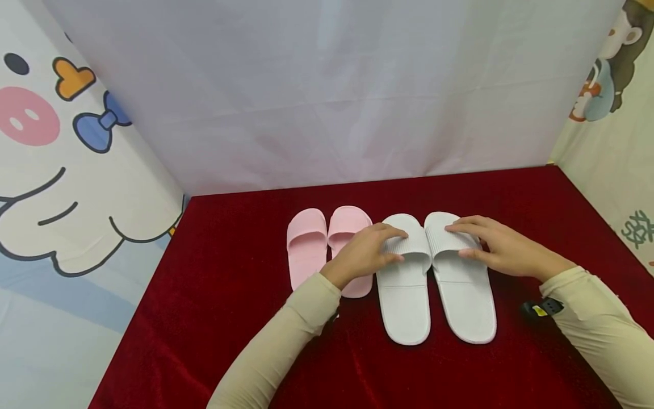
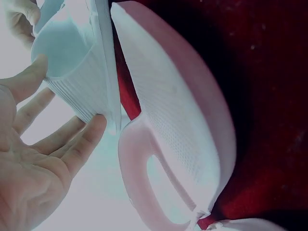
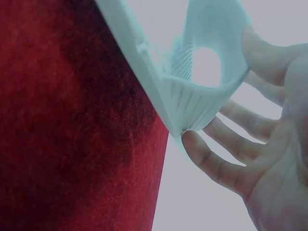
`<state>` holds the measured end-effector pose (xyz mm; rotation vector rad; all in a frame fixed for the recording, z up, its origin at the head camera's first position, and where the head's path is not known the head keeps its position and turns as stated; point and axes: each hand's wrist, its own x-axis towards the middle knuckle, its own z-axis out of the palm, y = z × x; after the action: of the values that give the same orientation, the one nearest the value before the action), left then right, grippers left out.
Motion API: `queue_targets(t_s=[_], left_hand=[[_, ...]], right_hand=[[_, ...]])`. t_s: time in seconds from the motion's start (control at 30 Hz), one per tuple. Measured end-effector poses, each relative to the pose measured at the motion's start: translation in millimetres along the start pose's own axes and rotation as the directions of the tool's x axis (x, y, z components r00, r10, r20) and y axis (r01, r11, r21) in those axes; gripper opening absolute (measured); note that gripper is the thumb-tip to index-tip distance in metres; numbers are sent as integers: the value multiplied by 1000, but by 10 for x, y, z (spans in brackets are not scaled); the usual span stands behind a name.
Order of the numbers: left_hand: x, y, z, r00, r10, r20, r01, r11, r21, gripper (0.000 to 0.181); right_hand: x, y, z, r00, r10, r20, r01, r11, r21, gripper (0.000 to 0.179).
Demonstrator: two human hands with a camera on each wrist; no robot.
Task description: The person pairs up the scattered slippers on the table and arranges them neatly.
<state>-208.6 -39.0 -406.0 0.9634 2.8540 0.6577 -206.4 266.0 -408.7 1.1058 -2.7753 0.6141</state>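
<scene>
Two white slippers with ribbed straps lie side by side, toes pointing away. My left hand point(image 1: 365, 250) is at the strap of the left white slipper point(image 1: 406, 307), fingers spread and slightly bent. In the left wrist view, its thumb point(image 2: 30, 79) is at the strap's open edge and a fingertip lies near the toe end. My right hand point(image 1: 503, 247) reaches over the right white slipper point(image 1: 467, 301) from the right side. Its fingers point(image 3: 211, 163) are spread along the strap in the right wrist view, with the thumb at the strap's edge.
Pink slippers point(image 1: 307, 258) stand as a pair just left of the white ones, partly behind my left forearm. Dark red cloth point(image 1: 214, 295) covers the table. A white curtain point(image 1: 332, 113) hangs behind it, with cartoon-printed cloths at both sides.
</scene>
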Motion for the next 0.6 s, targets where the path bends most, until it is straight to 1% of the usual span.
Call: queue_targets(t_s=[0.3, 0.6], left_hand=[[76, -22, -20, 1000, -13, 13, 13, 1000, -1, 47], [142, -45, -51, 1000, -22, 19, 22, 1000, 3, 47]], right_hand=[[33, 56, -9, 1000, 28, 4, -28, 1000, 12, 51], [83, 103, -10, 1000, -18, -21, 18, 1000, 2, 50]])
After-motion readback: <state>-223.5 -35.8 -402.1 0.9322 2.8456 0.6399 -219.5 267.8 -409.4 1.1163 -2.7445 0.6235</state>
